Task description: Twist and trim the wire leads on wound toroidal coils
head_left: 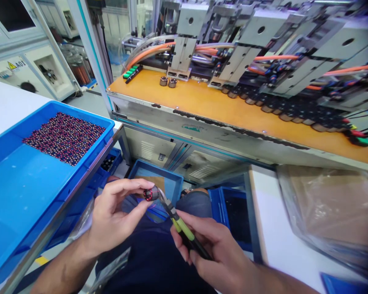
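Left hand [110, 220] pinches small coil [149, 194], right hand [214, 251] clamped on cutters [179, 226] at it; loose pinch risks coil slipping, wire nicked.

Glossy blue plastic tray [15, 192], matt orange benchtop [202, 102]

A blue tray [6, 196] of small dark coils [64, 136] sits left of an orange-topped winding machine [202, 102].
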